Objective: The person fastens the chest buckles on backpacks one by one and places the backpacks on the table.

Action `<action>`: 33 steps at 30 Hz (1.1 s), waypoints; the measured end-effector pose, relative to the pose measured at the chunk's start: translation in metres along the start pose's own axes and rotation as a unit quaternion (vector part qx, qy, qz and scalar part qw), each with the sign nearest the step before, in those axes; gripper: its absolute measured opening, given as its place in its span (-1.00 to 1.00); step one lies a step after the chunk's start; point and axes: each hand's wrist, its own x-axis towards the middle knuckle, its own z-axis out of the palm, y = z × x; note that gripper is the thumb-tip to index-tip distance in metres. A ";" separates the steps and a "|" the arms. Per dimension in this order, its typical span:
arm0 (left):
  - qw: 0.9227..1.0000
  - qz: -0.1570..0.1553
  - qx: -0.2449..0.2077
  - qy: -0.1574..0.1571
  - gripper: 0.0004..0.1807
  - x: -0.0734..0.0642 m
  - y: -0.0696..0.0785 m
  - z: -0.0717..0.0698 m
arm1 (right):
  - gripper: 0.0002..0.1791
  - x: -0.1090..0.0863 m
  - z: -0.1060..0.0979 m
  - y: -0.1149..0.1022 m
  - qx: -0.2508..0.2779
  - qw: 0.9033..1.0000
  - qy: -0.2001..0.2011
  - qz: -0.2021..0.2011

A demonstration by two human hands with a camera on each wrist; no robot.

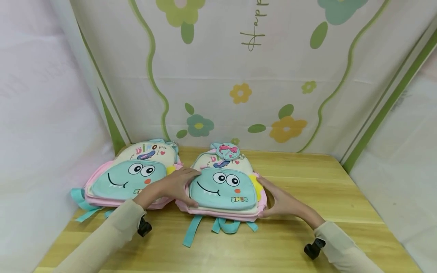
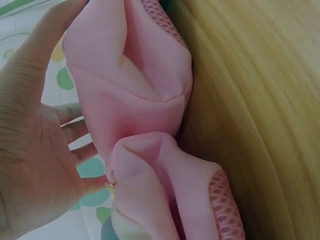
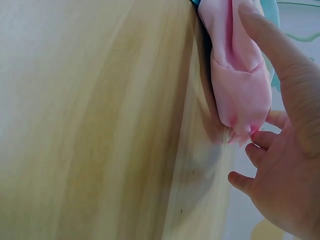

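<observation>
A child's backpack (image 1: 218, 189) lies face up on the table, with a teal dinosaur-face pocket, cream top and pink sides. My left hand (image 1: 179, 184) rests at its left side, thumb near the lower corner and fingers along the upper edge. Across from it, my right hand (image 1: 278, 197) touches the right side beside the yellow spikes (image 1: 257, 186). Both hands have their fingers spread. In the left wrist view, the left palm (image 2: 35, 165) faces pink side fabric (image 2: 135, 105). The right wrist view has the right fingertips at a gathered pink corner (image 3: 242, 100).
A matching backpack (image 1: 131, 178) lies close by on the left, partly behind the left hand. Teal straps (image 1: 192, 230) spread over the wooden table (image 1: 307, 242) in front. A round dinosaur charm (image 1: 228, 151) sits atop the nearer pack. Patterned cloth (image 1: 211, 68) walls the back and sides.
</observation>
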 end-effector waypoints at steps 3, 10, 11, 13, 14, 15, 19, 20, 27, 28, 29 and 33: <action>1.000 -0.001 0.004 -0.002 0.26 0.000 0.000 0.002 | 0.44 0.000 0.001 0.000 0.005 1.000 -0.003 0.000; 1.000 -0.002 0.007 0.003 0.24 0.001 -0.003 0.007 | 0.45 0.004 0.005 -0.001 0.016 1.000 -0.007 0.003; 1.000 -0.001 0.008 0.004 0.24 0.001 -0.003 0.007 | 0.45 0.004 0.005 -0.001 0.016 1.000 -0.007 0.004; 1.000 0.000 0.010 0.007 0.25 0.001 -0.004 0.007 | 0.47 0.005 0.006 -0.002 0.017 1.000 -0.005 0.004; 1.000 0.001 0.010 0.008 0.25 0.001 -0.004 0.007 | 0.47 0.005 0.006 -0.002 0.017 1.000 -0.004 0.004; 1.000 0.001 0.012 0.008 0.26 0.002 -0.004 0.007 | 0.47 0.005 0.007 -0.003 0.017 1.000 -0.003 0.005; 1.000 -0.004 0.014 0.010 0.26 0.002 -0.004 0.008 | 0.46 0.005 0.008 -0.004 0.015 1.000 0.009 0.000; 1.000 -0.007 0.015 0.011 0.26 0.002 -0.004 0.008 | 0.46 0.005 0.008 -0.004 0.015 1.000 0.012 0.000; 1.000 -0.004 0.011 0.014 0.24 0.004 -0.002 0.010 | 0.44 0.002 0.010 0.001 -0.008 0.999 0.043 -0.006; 1.000 -0.002 0.008 0.014 0.23 0.004 -0.001 0.010 | 0.43 0.001 0.010 0.002 -0.012 0.999 0.048 -0.006; 1.000 -0.001 0.008 0.012 0.23 0.005 0.001 0.010 | 0.43 0.000 0.010 0.003 -0.012 0.999 0.052 -0.009; 1.000 0.009 0.010 0.013 0.20 0.007 0.005 0.010 | 0.39 -0.003 0.010 0.007 -0.008 0.997 0.070 -0.013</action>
